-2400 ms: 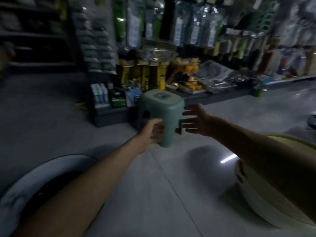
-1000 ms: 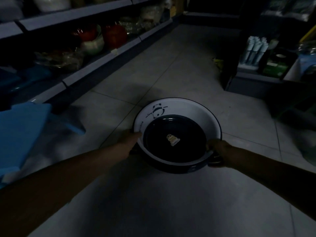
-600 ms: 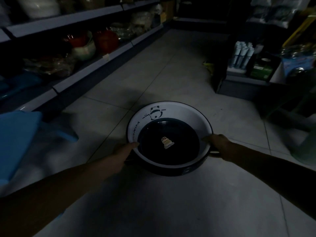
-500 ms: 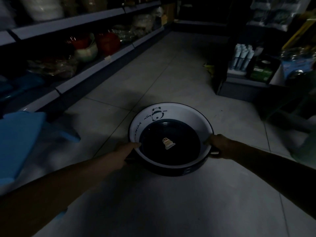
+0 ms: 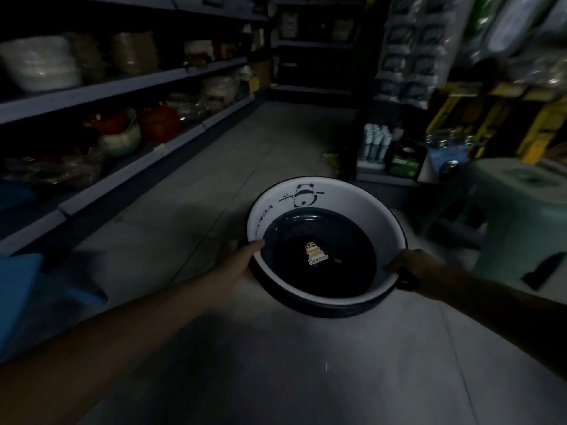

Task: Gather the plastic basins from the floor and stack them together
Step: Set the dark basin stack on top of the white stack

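A grey tiled floor (image 5: 276, 363) with thin grout lines fills the lower half of a dim shop aisle and runs away toward the back. Along the left side stands a long grey metal shelving unit (image 5: 122, 87), its boards loaded with stacked white bowls (image 5: 40, 62) up high and glossy red bowls (image 5: 159, 121) lower down, beside goods wrapped in clear plastic. On the right rises a dark display rack (image 5: 405, 56) hung with rows of packets, with yellow packaging (image 5: 540, 127) and a cluster of pale blue tubes (image 5: 376, 142) near its foot. A dark shelf unit (image 5: 313, 56) closes off the far end of the aisle. A pale green plastic stool (image 5: 515, 210) stands on the tiles at the right edge, and a flat bright blue plastic piece (image 5: 18, 296) juts in at the lower left. In the middle of the aisle, tilted toward the camera, is the round white plastic basin with a dark navy rim and dark centre (image 5: 352, 204), held between two outstretched arms; whether its base touches the tiles cannot be told. The left hand (image 5: 242, 259) grips the basin's left rim, thumb lying over the edge. The right hand (image 5: 414, 268) curls around the right rim by a dark handle. A black panda print (image 5: 303, 194) marks the far inner wall, and a small yellow sticker reading Bamboo (image 5: 316, 254) sits on the dark centre.
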{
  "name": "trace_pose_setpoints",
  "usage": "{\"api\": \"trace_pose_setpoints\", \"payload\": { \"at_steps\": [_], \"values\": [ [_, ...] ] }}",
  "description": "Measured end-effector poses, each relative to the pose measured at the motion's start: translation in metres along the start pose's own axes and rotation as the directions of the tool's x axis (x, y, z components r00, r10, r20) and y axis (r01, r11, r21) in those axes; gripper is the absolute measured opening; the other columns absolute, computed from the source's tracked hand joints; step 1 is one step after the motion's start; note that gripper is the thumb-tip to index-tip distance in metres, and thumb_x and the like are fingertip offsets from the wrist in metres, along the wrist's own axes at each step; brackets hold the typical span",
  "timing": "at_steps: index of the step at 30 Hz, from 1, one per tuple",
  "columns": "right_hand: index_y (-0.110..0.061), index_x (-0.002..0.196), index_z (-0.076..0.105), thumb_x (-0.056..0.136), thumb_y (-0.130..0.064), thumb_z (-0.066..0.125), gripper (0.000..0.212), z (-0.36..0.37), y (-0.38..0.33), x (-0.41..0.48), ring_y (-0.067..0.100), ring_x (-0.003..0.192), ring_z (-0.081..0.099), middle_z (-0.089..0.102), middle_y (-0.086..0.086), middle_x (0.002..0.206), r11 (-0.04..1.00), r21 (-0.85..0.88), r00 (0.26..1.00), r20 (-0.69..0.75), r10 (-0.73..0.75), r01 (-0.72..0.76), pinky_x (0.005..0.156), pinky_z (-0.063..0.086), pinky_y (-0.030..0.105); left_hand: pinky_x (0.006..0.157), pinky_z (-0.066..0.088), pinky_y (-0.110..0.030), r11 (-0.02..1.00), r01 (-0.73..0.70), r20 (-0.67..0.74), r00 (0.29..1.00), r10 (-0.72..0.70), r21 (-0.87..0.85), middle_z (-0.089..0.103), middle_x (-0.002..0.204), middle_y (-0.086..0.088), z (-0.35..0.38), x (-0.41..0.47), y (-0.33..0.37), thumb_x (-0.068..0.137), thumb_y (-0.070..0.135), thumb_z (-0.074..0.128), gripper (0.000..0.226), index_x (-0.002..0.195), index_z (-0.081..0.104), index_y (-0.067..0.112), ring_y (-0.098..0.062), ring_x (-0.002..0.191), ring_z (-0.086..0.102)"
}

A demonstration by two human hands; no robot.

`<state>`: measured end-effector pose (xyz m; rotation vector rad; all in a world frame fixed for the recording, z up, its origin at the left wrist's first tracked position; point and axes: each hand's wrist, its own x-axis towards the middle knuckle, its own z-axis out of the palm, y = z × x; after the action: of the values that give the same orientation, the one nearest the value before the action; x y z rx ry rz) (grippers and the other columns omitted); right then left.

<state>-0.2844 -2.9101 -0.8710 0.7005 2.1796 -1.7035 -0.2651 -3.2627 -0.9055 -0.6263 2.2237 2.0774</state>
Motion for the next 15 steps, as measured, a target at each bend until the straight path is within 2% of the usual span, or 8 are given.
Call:
{"api": "trace_pose_setpoints", "payload": {
  "at_steps": [2,4,7,10,12,15],
  "values": [
    [0.003,0.123,0.058,0.085,0.009,0.061,0.038,-0.029,-0.01,-0.013,0.029,0.083,0.063,0.065,0.019,0.097,0.995,0.092,0.996,-0.08,-0.037,0.044,0.065,0.052,0.037,0.085,0.06,-0.042,0.998,-0.058,0.041,0.997,0.058,-0.007,0.076,0.1,-0.009,0.03,0.004,0.023,0.084,0.041,0.076,0.034,0.107,0.072,0.016,-0.028,0.094,0.072],
    [0.001,0.12,0.059,0.083,0.007,0.062,0.037,-0.06,-0.017,-0.029,0.03,0.084,0.065,0.067,0.018,0.097,0.984,0.145,0.986,-0.148,-0.078,0.1,0.065,0.054,0.036,0.074,0.057,-0.035,0.99,-0.14,0.063,0.988,0.141,-0.017,0.074,0.087,-0.006,0.06,0.0,0.048,0.092,0.029,0.071,0.016,0.098,0.073,0.014,-0.027,0.085,0.071],
    [0.001,0.115,0.06,0.082,0.006,0.063,0.033,-0.112,-0.024,-0.057,0.029,0.079,0.064,0.067,0.019,0.094,0.964,0.205,0.959,-0.259,-0.112,0.168,0.06,0.054,0.033,0.064,0.052,-0.03,0.968,-0.245,0.135,0.959,0.251,-0.057,0.072,0.08,-0.001,0.11,-0.015,0.082,0.095,0.027,0.069,0.015,0.097,0.073,0.013,-0.018,0.073,0.067],
    [-0.001,0.108,0.061,0.082,0.005,0.064,0.027,-0.167,-0.023,-0.094,0.027,0.075,0.062,0.064,0.015,0.087,0.945,0.247,0.914,-0.391,-0.104,0.214,0.062,0.053,0.033,0.065,0.053,-0.03,0.947,-0.292,0.253,0.914,0.317,-0.132,0.073,0.083,-0.002,0.16,-0.039,0.112,0.095,0.032,0.068,0.017,0.091,0.073,0.017,-0.018,0.074,0.067],
    [0.0,0.108,0.061,0.081,0.002,0.065,0.027,-0.204,-0.017,-0.122,0.026,0.076,0.062,0.064,0.015,0.086,0.928,0.273,0.88,-0.463,-0.103,0.252,0.068,0.053,0.033,0.071,0.055,-0.033,0.937,-0.307,0.342,0.874,0.346,-0.164,0.075,0.087,-0.004,0.194,-0.058,0.128,0.096,0.038,0.066,0.022,0.093,0.074,0.017,-0.021,0.079,0.069],
    [-0.003,0.107,0.061,0.084,-0.003,0.063,0.023,-0.256,-0.002,-0.167,0.022,0.073,0.064,0.065,0.012,0.087,0.891,0.331,0.826,-0.558,-0.08,0.31,0.055,0.053,0.026,0.08,0.057,-0.038,0.929,-0.306,0.46,0.808,0.368,-0.207,0.077,0.101,-0.007,0.247,-0.088,0.146,0.096,0.044,0.064,0.033,0.108,0.075,0.015,-0.026,0.094,0.071]
  ]
}}
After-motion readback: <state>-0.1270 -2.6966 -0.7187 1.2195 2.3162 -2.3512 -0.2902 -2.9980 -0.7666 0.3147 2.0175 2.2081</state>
